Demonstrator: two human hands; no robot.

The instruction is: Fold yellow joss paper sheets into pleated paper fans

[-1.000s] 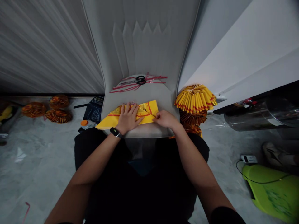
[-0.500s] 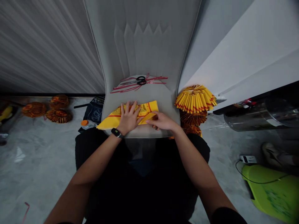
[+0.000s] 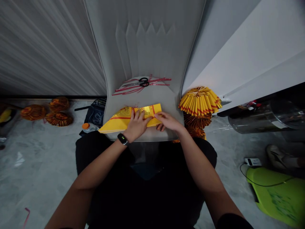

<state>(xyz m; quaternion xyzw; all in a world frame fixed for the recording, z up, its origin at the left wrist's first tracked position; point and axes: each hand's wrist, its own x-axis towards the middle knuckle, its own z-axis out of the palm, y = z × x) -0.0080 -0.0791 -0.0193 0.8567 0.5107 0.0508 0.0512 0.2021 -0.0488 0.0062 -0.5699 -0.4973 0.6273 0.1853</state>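
Note:
A folded sheet of yellow paper (image 3: 116,123) with red stripes and gold print lies on the seat of a grey chair (image 3: 166,95). Its left end narrows to a point over the seat's edge. My left hand (image 3: 137,125) rests flat on the middle of the paper, fingers spread. At the paper's right part, my right hand (image 3: 168,121) has thumb and fingertips brought together at the folded edge, partly hiding it. Behind the paper, black-handled scissors (image 3: 144,82) lie among several red strips (image 3: 128,92).
To the right of the chair stands a stack of pleated yellow paper fans (image 3: 199,101). Several orange-gold pleated rounds (image 3: 33,112) lie on the floor at left. A bottle with an orange cap (image 3: 86,126) and a dark bag (image 3: 96,113) are beside the seat. A green stool (image 3: 276,194) is at right.
My left hand has slid right along the paper, towards my right hand. The lifted flap near my right hand is now pressed down flatter.

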